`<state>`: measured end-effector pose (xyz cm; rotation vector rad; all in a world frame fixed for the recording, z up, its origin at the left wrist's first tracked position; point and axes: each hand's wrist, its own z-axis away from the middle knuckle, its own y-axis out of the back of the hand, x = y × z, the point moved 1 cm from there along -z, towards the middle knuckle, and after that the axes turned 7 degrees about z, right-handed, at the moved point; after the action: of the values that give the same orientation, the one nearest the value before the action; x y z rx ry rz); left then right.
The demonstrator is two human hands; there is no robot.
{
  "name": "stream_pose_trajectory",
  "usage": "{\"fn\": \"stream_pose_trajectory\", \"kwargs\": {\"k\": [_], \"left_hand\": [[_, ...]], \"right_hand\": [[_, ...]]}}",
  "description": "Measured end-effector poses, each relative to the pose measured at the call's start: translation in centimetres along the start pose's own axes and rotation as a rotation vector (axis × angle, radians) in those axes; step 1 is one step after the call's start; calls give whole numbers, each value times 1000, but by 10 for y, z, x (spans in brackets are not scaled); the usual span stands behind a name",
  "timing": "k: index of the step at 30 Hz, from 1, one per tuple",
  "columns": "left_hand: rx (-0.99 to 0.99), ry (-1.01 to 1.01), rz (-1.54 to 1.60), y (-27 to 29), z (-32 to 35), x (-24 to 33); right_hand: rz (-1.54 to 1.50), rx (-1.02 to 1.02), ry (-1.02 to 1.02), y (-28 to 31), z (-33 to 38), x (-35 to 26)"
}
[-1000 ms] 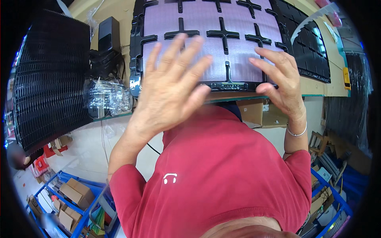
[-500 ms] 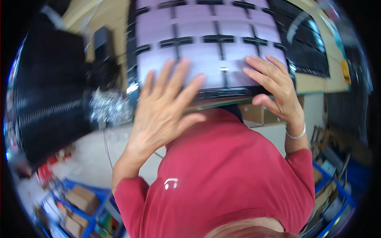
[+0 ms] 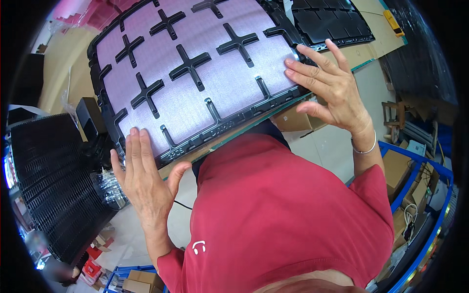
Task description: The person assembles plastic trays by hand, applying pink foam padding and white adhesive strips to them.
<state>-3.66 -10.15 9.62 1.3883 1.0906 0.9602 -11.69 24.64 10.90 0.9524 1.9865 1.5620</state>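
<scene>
1. Pinkish-purple, foam-like sheet (image 3: 200,36) lies within a black plastic tray (image 3: 251,115) on the tan worktop (image 3: 73,49).
2. Left hand (image 3: 146,183) and right hand (image 3: 334,90) are apart, fingers extended, at near corners.
3. Uneven pressure could crease the sheet.

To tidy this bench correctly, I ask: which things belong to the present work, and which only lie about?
Likely in use:
black tray, at left hand and right hand
lilac sheeting

Likely lying about:
yellow object
black box
plastic-wrapped bundle

Two hands (image 3: 147,188) (image 3: 338,97) — palms down, at black tray (image 3: 222,129) (lilac inside)
</scene>
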Motion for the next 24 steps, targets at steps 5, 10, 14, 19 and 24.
{"fn": "stream_pose_trajectory", "kwargs": {"k": [5, 10, 14, 19, 24], "left_hand": [[-24, 13, -38, 13, 3, -5], [23, -47, 61, 26, -4, -7], [-48, 0, -8, 35, -5, -13], [-52, -61, 100, 58, -38, -19], [-71, -70, 214, 10, -89, -32]], "right_hand": [[20, 47, 63, 9, -2, 9], [-56, 38, 56, 10, -11, -3], [14, -120, 21, 17, -22, 11], [63, -8, 66, 3, -76, 15], [66, -156, 38, -31, -96, 20]]}}
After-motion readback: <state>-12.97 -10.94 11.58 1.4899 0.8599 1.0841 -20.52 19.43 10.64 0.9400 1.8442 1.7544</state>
